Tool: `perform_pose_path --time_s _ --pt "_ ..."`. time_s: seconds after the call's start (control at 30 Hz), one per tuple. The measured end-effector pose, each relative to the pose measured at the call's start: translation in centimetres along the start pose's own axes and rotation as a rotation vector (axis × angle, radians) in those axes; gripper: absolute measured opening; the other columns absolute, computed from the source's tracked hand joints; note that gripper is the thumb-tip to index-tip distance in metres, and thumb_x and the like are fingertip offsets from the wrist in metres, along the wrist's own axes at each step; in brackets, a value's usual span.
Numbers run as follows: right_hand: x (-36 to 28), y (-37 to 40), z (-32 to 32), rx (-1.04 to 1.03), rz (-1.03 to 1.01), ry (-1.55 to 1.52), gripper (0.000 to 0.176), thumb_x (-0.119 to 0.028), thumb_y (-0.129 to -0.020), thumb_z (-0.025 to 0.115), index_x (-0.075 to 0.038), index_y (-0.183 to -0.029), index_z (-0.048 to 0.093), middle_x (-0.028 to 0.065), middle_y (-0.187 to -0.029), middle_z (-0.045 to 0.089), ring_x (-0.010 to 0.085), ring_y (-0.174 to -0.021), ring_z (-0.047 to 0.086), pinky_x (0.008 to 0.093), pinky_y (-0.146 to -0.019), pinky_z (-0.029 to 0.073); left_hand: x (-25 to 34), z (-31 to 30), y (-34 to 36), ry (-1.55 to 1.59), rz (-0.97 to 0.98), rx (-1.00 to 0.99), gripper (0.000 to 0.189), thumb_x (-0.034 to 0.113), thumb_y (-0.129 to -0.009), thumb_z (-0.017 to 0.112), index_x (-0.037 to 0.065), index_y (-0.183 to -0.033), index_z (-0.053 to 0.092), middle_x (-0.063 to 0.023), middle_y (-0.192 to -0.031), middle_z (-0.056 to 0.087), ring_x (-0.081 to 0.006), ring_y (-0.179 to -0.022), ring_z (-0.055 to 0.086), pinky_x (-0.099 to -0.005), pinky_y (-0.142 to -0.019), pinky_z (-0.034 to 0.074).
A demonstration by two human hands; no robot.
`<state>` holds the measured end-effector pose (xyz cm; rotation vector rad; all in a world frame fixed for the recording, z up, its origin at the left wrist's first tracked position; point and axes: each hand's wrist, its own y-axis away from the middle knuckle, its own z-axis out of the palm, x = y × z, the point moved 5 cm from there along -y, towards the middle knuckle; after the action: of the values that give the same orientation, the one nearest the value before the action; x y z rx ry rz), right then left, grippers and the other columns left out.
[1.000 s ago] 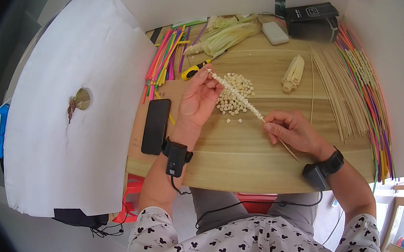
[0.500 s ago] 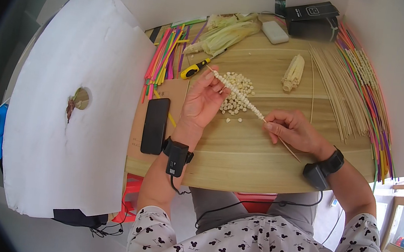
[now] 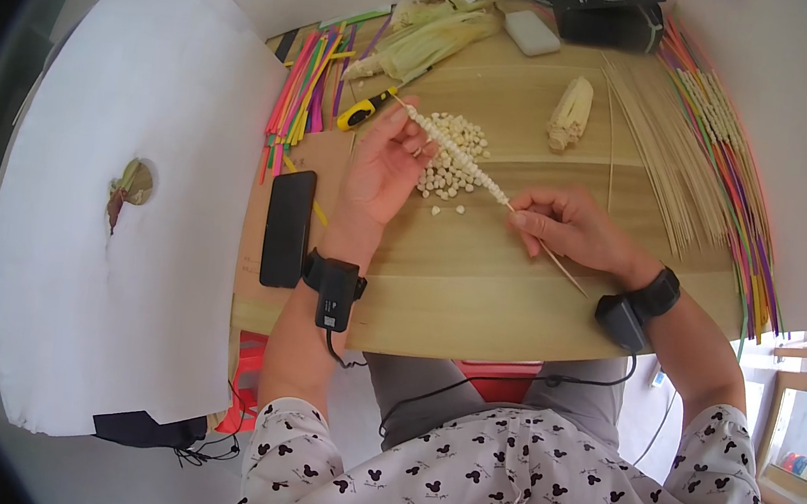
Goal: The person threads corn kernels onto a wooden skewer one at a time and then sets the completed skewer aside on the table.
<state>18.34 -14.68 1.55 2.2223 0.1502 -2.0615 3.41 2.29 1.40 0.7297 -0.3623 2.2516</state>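
A thin wooden skewer threaded with pale corn kernels slants across the middle of the view, from upper left to lower right. Near its upper tip, the curled fingers of my left hand hold it. My right hand pinches the bare stick just below the lowest kernels, and the skewer's lower end sticks out past the fingers. Underneath lies a pile of loose corn kernels on the wooden table, with a few kernels apart from it. A stripped corn cob lies farther back.
Bare skewers and a row of coloured sticks line the right. Bright strips, a yellow-black screwdriver and a phone lie left. Corn husks, a white case and a black box stand behind.
The whole view has shifted, so everything appears slightly farther left and higher. Both hands keep their hold on the kernel skewer, with little other visible movement.
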Motion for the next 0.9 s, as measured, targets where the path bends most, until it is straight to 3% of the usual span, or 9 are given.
perform_pose_path --time_s 0.17,0.23,0.33,0.4,0.5,0.63,0.7,0.8,0.9 --pt "0.2 -0.2 -0.9 0.040 -0.036 -0.050 0.018 -0.018 -0.097 0.053 -0.002 -0.096 0.061 -0.0042 -0.064 0.054 0.0020 -0.059 0.047 0.0187 -0.055 0.037 1.1 -0.8 -0.4 -0.256 0.044 0.021 0.028 0.014 -0.093 0.058 -0.001 -0.118 0.056 0.0001 -0.078 0.051 -0.0088 -0.067 0.042 -0.0269 -0.070 0.039" --pt "0.0 -0.2 -1.6 0.091 -0.013 -0.057 0.018 -0.018 -0.096 0.054 -0.002 -0.095 0.061 -0.0037 -0.064 0.054 0.0014 -0.059 0.048 0.0180 -0.054 0.036 1.4 -1.2 -0.4 -0.320 0.066 0.055 0.023 0.013 -0.092 0.061 -0.002 -0.109 0.060 0.0018 -0.072 0.051 -0.0073 -0.064 0.042 -0.0259 -0.066 0.039" --pt "-0.1 -0.2 -2.2 0.146 0.004 -0.093 0.017 -0.018 -0.095 0.055 -0.002 -0.096 0.062 -0.0034 -0.064 0.055 0.0012 -0.057 0.046 0.0175 -0.052 0.034 2.2 -0.3 0.3 -0.686 0.010 0.085 0.016 0.015 -0.089 0.066 0.001 -0.097 0.064 0.0045 -0.068 0.052 -0.0050 -0.060 0.042 -0.0234 -0.063 0.039" --pt "0.1 -0.2 -2.3 0.151 0.015 -0.060 0.017 -0.019 -0.096 0.054 -0.003 -0.098 0.061 -0.0039 -0.063 0.053 0.0006 -0.054 0.043 0.0167 -0.049 0.031 2.0 1.8 1.1 -1.099 -0.157 -0.068 0.011 0.014 -0.085 0.070 0.004 -0.088 0.066 0.0067 -0.068 0.054 -0.0026 -0.060 0.045 -0.0203 -0.061 0.039" --pt "0.4 -0.4 -2.6 0.156 0.023 -0.031 0.017 -0.019 -0.095 0.055 -0.003 -0.098 0.061 -0.0041 -0.062 0.053 0.0007 -0.052 0.041 0.0169 -0.047 0.030 1.6 1.4 1.5 -1.311 -0.273 -0.259 0.008 0.011 -0.083 0.070 0.005 -0.087 0.066 0.0059 -0.072 0.058 -0.0014 -0.064 0.048 -0.0178 -0.062 0.040" --pt "0.3 -0.3 -2.7 0.176 0.046 -0.050 0.016 -0.019 -0.094 0.058 -0.003 -0.096 0.062 -0.0043 -0.062 0.055 0.0004 -0.052 0.043 0.0174 -0.047 0.031 1.4 1.4 1.5 -1.381 -0.213 -0.317 0.008 0.009 -0.083 0.069 0.003 -0.088 0.066 0.0055 -0.074 0.059 -0.0018 -0.067 0.050 -0.0179 -0.062 0.041" --pt "0.2 -0.3 -2.8 0.200 0.051 -0.044 0.016 -0.019 -0.093 0.058 -0.004 -0.096 0.062 -0.0045 -0.062 0.055 0.0001 -0.051 0.043 0.0171 -0.046 0.031 1.8 0.9 1.1 -1.496 -0.129 -0.186 0.009 0.009 -0.084 0.068 0.003 -0.089 0.066 0.0048 -0.076 0.061 -0.0026 -0.069 0.051 -0.0183 -0.063 0.041" --pt "0.2 -0.3 -3.0 0.243 0.046 -0.032 0.016 -0.019 -0.093 0.059 -0.004 -0.096 0.062 -0.0048 -0.062 0.055 -0.0003 -0.051 0.042 0.0168 -0.046 0.031 1.8 0.8 1.0 -1.395 -0.119 -0.116 0.008 0.010 -0.084 0.068 0.003 -0.089 0.066 0.0047 -0.077 0.061 -0.0027 -0.070 0.051 -0.0194 -0.063 0.042" --pt "0.1 -0.2 -3.1 0.281 0.058 -0.009 0.016 -0.020 -0.093 0.060 -0.004 -0.095 0.062 -0.0049 -0.061 0.055 -0.0003 -0.050 0.042 0.0169 -0.046 0.031 0.6 1.4 1.1 -1.424 -0.067 -0.149 0.010 0.009 -0.083 0.069 0.003 -0.090 0.067 0.0038 -0.077 0.061 -0.0031 -0.070 0.050 -0.0202 -0.063 0.042"
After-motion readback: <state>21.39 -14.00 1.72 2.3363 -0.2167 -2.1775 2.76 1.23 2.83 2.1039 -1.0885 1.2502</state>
